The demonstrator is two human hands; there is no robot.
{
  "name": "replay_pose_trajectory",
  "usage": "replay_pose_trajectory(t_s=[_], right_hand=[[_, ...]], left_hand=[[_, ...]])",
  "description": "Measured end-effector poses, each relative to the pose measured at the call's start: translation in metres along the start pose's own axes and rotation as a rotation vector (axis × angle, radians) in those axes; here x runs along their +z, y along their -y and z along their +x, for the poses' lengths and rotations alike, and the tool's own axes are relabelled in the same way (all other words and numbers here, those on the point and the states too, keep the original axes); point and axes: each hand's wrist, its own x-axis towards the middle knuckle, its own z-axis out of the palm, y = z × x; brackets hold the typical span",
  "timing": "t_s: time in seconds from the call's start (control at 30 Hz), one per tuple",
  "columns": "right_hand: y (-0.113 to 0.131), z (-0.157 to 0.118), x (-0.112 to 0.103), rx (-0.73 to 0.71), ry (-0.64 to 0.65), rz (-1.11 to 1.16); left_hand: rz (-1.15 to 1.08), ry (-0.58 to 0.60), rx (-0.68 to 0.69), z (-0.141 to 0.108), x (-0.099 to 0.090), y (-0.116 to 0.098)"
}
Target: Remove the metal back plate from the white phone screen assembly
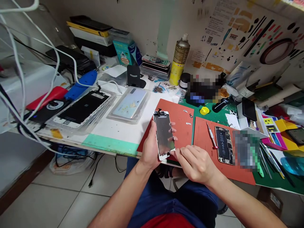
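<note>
While I observed from the remote station, my left hand [150, 146] cradled a white-framed phone display assembly [164, 134], its dull metal back plate facing up. The thumb lay along one long edge and the fingertips [174, 133] curled round the other, keeping the grip on the frame and off the plate. Support at the edges seemed the sound method for so thin a panel: light, even pressure and no flexing. Fine flex ribbons [158, 112] stood at the top end. My right hand [196, 164] held nothing visible; its bent fingers [180, 154] were at the display's lower end, though I could not tell whether they touched the frame. The assembly was held above a smooth red-orange silicone mat [180, 117]. On a second mat [239, 174] lay an opened phone chassis [223, 145] with its dark battery exposed, and a slim screwdriver [212, 135] just beside it. Further left on the white bench [114, 136] sat a black-faced display panel [82, 107] on a clear plastic tray. A blurred patch beside the chassis could not be read.
</note>
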Motion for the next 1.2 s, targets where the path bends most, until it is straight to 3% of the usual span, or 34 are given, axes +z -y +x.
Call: replay_pose_trajectory(t_s=[0.4,1.2], right_hand=[[0.0027,-0.0030,0.0036,-0.096,-0.028,-0.064],[0.0029,-0.0022,0.0078,-0.151,-0.137,-0.096]], left_hand=[[-0.037,0.056,0.012,0.0017,-0.0037,0.0022],[-0.028,0.026,0.029,0.0014,-0.0021,0.0023]])
